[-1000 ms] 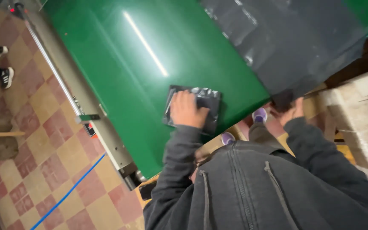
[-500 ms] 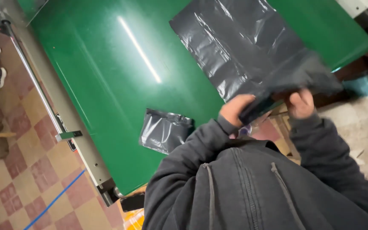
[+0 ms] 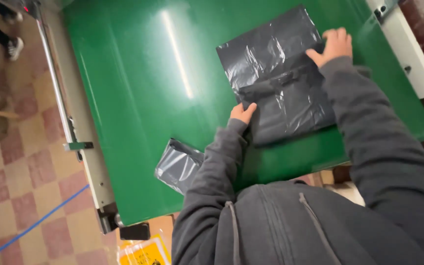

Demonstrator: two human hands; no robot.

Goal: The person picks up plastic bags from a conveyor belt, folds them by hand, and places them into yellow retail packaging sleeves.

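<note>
Green, glossy and flat, the surface (image 3: 138,98) fills most of the view and carries a long bright streak of reflected light. A pale metal side rail (image 3: 67,113) runs along its left edge, and a white frame member (image 3: 408,54) borders its right corner. Beyond the rail lies a floor (image 3: 11,181) of red and cream checkered tiles crossed by a blue line (image 3: 30,225). A yellow printed sheet (image 3: 146,252) shows below the near edge of the surface.

2 dark grey plastic bags lie on the surface. The larger bag (image 3: 275,73) is spread flat near the far right, thin, shiny and creased, with its near part folded over itself in a darker band. The left hand (image 3: 243,113) pinches the folded edge at the bag's left side, fingers closed on the film. The right hand (image 3: 332,45) lies open and flat, palm down, on the bag's right edge. The smaller bag (image 3: 178,164), crumpled, rests at the near edge of the surface, just beside the left sleeve (image 3: 214,181) of a dark grey hooded jacket.
</note>
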